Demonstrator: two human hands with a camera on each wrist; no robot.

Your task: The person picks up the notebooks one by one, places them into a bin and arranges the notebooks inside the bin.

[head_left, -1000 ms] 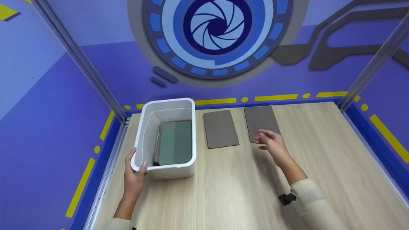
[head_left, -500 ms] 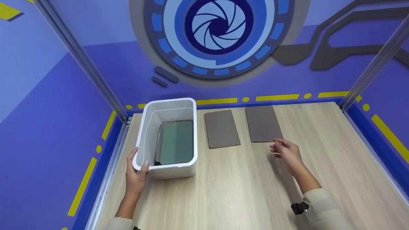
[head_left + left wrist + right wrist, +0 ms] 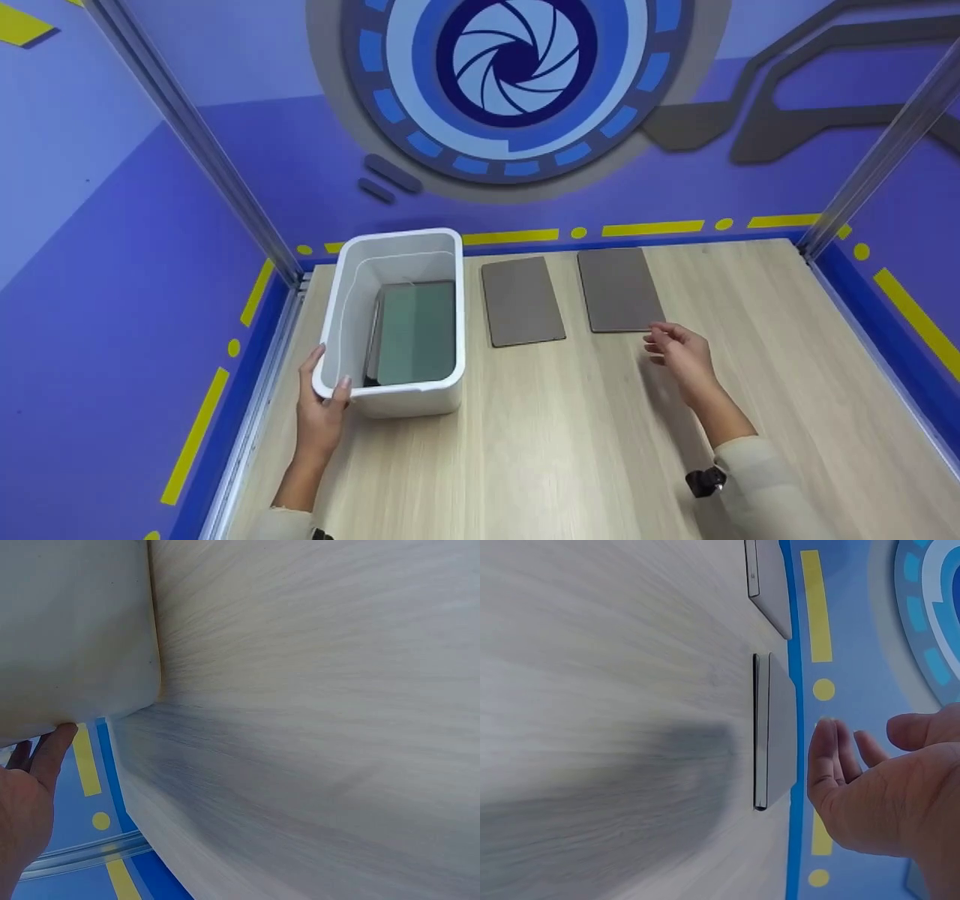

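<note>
My left hand (image 3: 321, 416) grips the near-left corner of a white plastic bin (image 3: 405, 403), thumb over the front rim and fingers along the left side. The left wrist view shows fingers against the bin wall (image 3: 75, 637). Inside the bin lies a flat rectangular item (image 3: 416, 334) with a greenish-grey face; its kind is unclear. My right hand (image 3: 684, 362) hovers by the near-right corner of a thin grey-brown rectangular item (image 3: 619, 290), which looks like a notebook or tablet case. Its fingers are loosely bent and hold nothing. A similar grey-brown item (image 3: 523, 302) lies to the left.
The bin and both flat items stand on a pale wooden table (image 3: 525, 450), towards its back edge. A blue-purple printed wall (image 3: 510, 202) rises behind. Metal posts (image 3: 202, 150) stand at the back corners.
My right hand has moved right and towards me, from over the right flat item to its near corner, slowing lately. My left hand stays on the bin.
</note>
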